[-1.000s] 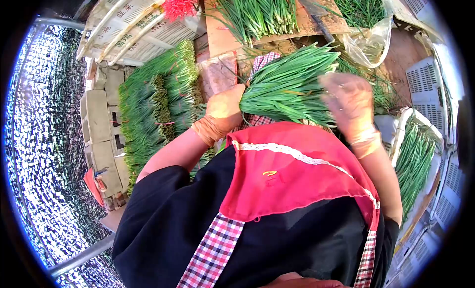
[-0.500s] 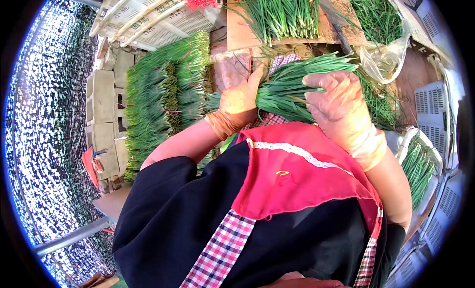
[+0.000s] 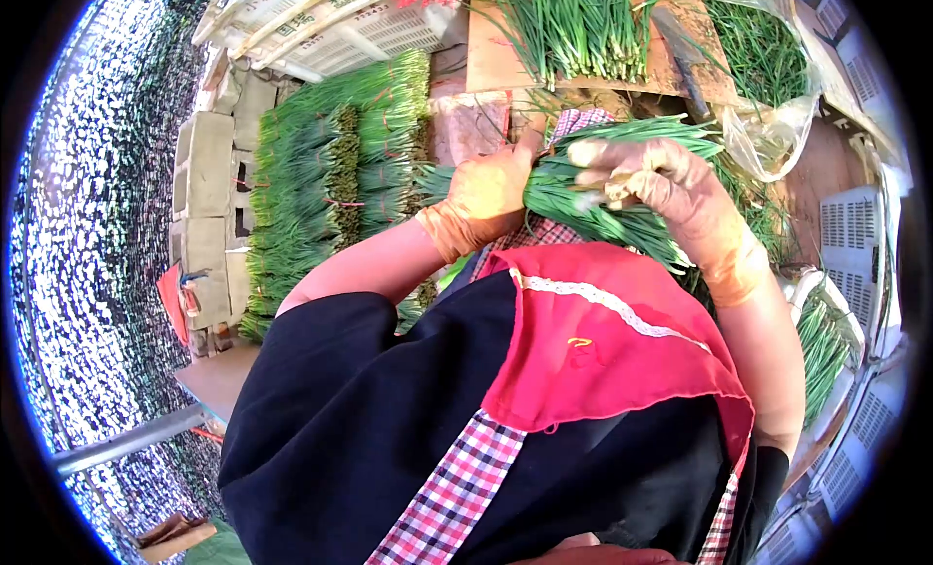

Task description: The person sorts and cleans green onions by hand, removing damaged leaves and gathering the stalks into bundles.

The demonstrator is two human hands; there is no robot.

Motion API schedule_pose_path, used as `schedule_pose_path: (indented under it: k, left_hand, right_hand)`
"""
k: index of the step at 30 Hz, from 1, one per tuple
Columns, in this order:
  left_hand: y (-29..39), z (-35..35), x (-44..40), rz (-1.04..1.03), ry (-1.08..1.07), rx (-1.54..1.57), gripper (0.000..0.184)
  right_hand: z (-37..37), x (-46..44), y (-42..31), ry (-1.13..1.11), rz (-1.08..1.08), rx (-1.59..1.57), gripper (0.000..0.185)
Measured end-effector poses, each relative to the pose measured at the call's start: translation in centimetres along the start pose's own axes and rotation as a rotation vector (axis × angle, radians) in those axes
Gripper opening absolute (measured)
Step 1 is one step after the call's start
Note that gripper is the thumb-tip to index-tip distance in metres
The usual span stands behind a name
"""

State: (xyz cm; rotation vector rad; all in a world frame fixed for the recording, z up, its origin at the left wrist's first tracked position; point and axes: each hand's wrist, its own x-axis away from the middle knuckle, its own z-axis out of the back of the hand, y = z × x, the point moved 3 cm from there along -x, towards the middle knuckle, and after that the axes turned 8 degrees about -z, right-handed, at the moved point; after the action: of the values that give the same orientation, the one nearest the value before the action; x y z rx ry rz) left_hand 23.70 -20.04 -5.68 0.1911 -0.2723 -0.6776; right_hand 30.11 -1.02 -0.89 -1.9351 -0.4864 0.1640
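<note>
A bunch of long green leafy stalks (image 3: 637,220) lies across my lap, over a checked cloth. My left hand (image 3: 486,198), in an orange-tinted thin glove, is wrapped round the bunch near its left part, and some stalks stick out behind the wrist. Over the right part of the bunch is my right hand (image 3: 666,181), gloved too, its fingers bent and apart above the leaves. Nothing shows between those fingers.
Tied green bundles (image 3: 340,176) stand in rows on the left beside concrete blocks (image 3: 206,167). Loose stalks (image 3: 578,31) and a knife (image 3: 685,60) lie on a board ahead. White crates (image 3: 850,244) and a plastic bag of greens (image 3: 763,55) are at the right.
My right hand has moved left over the bunch and its fingers have spread. My left hand keeps its grip, and the bunch is drawn in narrower at that hand.
</note>
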Motion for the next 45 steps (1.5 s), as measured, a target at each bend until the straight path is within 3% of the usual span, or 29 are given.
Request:
schedule_pose_path:
  k: [2, 3, 4, 7, 10, 13, 15, 16, 19, 21, 22, 24, 25, 26, 27, 28, 30, 31, 34, 35, 36, 38, 39, 42, 43, 45]
  left_hand:
    - [-0.4, -0.2, 0.0, 0.019, 0.000, -0.011, 0.080]
    - [-0.4, 0.1, 0.3, -0.113, 0.037, 0.047, 0.080]
    - [-0.6, 0.2, 0.2, -0.109, 0.040, 0.046, 0.080]
    - [-0.5, 0.5, -0.2, -0.037, -0.037, 0.020, 0.086]
    - [-1.5, -0.8, -0.8, -0.101, -0.040, -0.030, 0.084]
    - [0.0, 1.5, -0.5, 0.004, -0.085, 0.129, 0.075]
    - [-0.4, 1.4, -0.6, -0.017, -0.175, 0.141, 0.065]
    - [-0.6, 1.3, -0.7, -0.017, -0.259, 0.146, 0.056]
    - [-1.4, -0.7, -0.7, -0.054, -0.161, 0.085, 0.034]
    - [-2.0, -1.7, -0.9, -0.031, -0.128, 0.041, 0.029]
    - [-2.1, -1.8, -1.0, -0.048, -0.129, 0.036, 0.029]
    - [-1.7, -1.6, -0.8, -0.068, -0.071, 0.014, 0.029]
    - [-1.1, -1.2, -0.6, -0.075, -0.024, 0.041, 0.027]
    - [-1.4, -1.7, -0.4, -0.075, -0.037, 0.031, 0.027]
    - [-2.1, -2.5, -0.6, -0.090, -0.043, 0.001, 0.027]
    - [-2.4, -2.8, -0.8, -0.109, -0.046, -0.029, 0.027]
    - [-1.7, -2.1, -0.9, -0.065, -0.055, 0.006, 0.028]
    - [-1.8, -2.1, -0.9, -0.054, -0.071, 0.018, 0.028]
    - [-1.3, -1.5, 0.0, -0.089, -0.059, 0.051, 0.030]
    - [-0.9, -1.2, 0.3, -0.077, -0.055, 0.036, 0.032]
    - [-0.7, -1.1, 0.4, -0.069, -0.049, 0.024, 0.033]
    - [-0.7, -1.3, 0.4, -0.064, -0.075, -0.005, 0.033]
    - [-0.7, -1.4, 0.4, -0.057, -0.097, -0.031, 0.033]
    - [-0.4, -1.2, 0.4, -0.054, -0.077, -0.007, 0.032]
    - [-0.5, -1.3, 0.5, -0.054, -0.076, -0.007, 0.032]
    - [-0.8, -1.4, 0.6, -0.056, -0.063, -0.014, 0.030]
  right_hand:
    - [-0.2, -1.4, 1.1, -0.026, -0.056, -0.111, 0.023]
    - [-0.1, -2.0, 1.7, -0.037, -0.043, -0.233, 0.022]
    - [0.0, -2.5, 2.0, -0.044, -0.027, -0.354, 0.022]
    - [0.2, -2.7, 0.4, -0.056, 0.032, -0.334, 0.020]
    - [-1.2, -0.6, -3.5, 0.187, 0.155, -0.112, 0.024]
    - [1.3, 3.2, -5.9, 0.092, 0.125, -0.085, 0.024]
    - [6.5, 8.2, -6.2, 0.798, 0.467, 0.602, 0.015]
    - [8.7, 10.6, -5.9, 1.071, 0.501, 0.757, 0.011]
    - [17.0, 15.2, 0.2, 1.342, 0.096, 0.975, 0.020]
    - [22.4, 17.9, 7.0, 1.329, -0.455, 1.151, 0.033]
    - [23.0, 18.6, 9.5, 1.294, -0.617, 1.211, 0.039]
    - [19.8, 17.3, 9.3, 1.294, -0.392, 1.239, 0.053]
    - [17.4, 15.6, 8.2, 1.226, -0.299, 1.214, 0.048]
    - [15.1, 13.6, 7.3, 1.073, -0.139, 0.763, 0.043]
    - [12.7, 12.0, 7.0, 0.928, -0.151, 0.343, 0.039]
    - [11.3, 10.7, 7.3, 0.820, -0.029, 0.197, 0.028]
    - [11.0, 9.3, 8.4, 0.778, -0.079, 0.183, 0.021]
    - [10.6, 9.1, 8.1, 0.876, -0.082, 0.198, 0.016]
    - [10.1, 9.5, 8.3, 0.860, -0.046, 0.193, 0.015]
    - [9.8, 9.7, 8.1, 0.918, 0.007, 0.438, 0.015]
    - [9.3, 9.9, 7.9, 0.918, 0.006, 0.434, 0.015]
    - [7.4, 10.3, 5.7, 1.018, 0.172, 1.252, 0.018]
    - [7.7, 10.7, 5.9, 1.001, 0.149, 1.235, 0.019]
    - [10.9, 14.1, 5.7, 1.117, 0.253, 0.765, 0.013]
    - [13.6, 16.7, 5.5, 1.220, 0.084, 1.233, 0.014]
    - [19.5, 22.1, 4.4, 1.434, -0.547, 1.506, 0.025]
